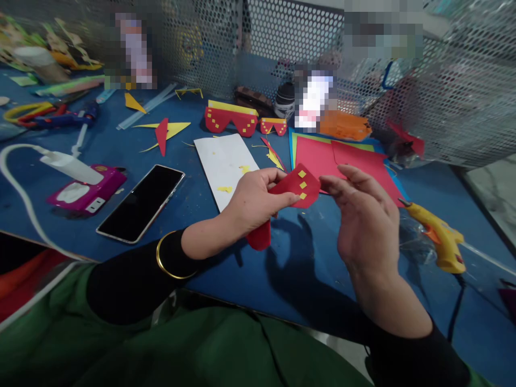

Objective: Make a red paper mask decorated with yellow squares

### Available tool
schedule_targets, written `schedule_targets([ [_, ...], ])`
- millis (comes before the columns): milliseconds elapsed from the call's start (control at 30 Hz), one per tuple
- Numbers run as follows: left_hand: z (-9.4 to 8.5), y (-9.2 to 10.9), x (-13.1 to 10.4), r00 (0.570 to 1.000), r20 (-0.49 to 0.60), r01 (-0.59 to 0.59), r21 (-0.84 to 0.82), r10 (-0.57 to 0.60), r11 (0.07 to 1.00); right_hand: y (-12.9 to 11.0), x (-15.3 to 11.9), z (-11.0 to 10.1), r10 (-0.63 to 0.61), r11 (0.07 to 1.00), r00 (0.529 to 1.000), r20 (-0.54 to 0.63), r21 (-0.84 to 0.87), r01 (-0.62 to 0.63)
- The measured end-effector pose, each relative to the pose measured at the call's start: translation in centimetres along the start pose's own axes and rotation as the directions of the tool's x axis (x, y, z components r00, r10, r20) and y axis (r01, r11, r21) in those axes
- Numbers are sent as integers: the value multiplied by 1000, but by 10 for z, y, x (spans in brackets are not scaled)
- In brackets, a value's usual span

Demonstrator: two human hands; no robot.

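My left hand (pixel 262 196) is closed round a red eye-mask cutout (pixel 288 189) with small yellow squares along one end. Its thumb presses on the face near the lowest visible square, and another red lobe hangs below the palm. At the cutout's right edge is my right hand (pixel 365 215), fingers extended and slightly bent; whether the fingertips touch the edge I cannot tell. Beneath and behind the left hand lies a white sheet (pixel 226 156) with yellow scraps (pixel 224 189) on it. Two similar red masks stand farther back, a larger one (pixel 230 119) and a smaller one (pixel 273 126).
A yellow glue gun (pixel 441 239) lies at the right. Red sheets (pixel 355 161) are stacked behind my right hand. On the left are a phone (pixel 141 203), a magenta power socket (pixel 86 188) with a white plug, and pliers (pixel 36 114). Perforated metal (pixel 282 32) borders the blue table (pixel 226 274).
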State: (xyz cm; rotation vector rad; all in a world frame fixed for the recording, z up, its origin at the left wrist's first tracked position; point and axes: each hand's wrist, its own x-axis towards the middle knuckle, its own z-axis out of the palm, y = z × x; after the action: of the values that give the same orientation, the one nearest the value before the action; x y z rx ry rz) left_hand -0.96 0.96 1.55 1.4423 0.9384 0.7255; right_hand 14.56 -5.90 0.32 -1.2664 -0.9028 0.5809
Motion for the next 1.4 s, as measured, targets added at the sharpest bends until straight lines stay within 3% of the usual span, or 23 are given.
schedule_targets([
  [133,-3,1,2,1000,-9,21,-74,-22,997,1,3,-1,41,999,998,-52,21,-40],
  [300,-4,1,2,1000,-16,-1,-112,-1,994,5,-2,2,178,984,981,77,5,-179],
  [600,-3,-1,3,1000,21,-8,-119,11,993,6,-4,6,172,985,980,101,-50,-168],
  [933,0,-10,6,1000,19,7,-258,-2,966,6,-9,8,254,967,960,122,-2,-255],
  [1233,-1,-7,6,999,41,14,-315,-1,949,6,-7,7,233,972,965,121,4,-235],
  [1400,-6,-1,8,999,39,27,-286,-16,958,3,3,-1,139,990,990,20,10,-139],
])
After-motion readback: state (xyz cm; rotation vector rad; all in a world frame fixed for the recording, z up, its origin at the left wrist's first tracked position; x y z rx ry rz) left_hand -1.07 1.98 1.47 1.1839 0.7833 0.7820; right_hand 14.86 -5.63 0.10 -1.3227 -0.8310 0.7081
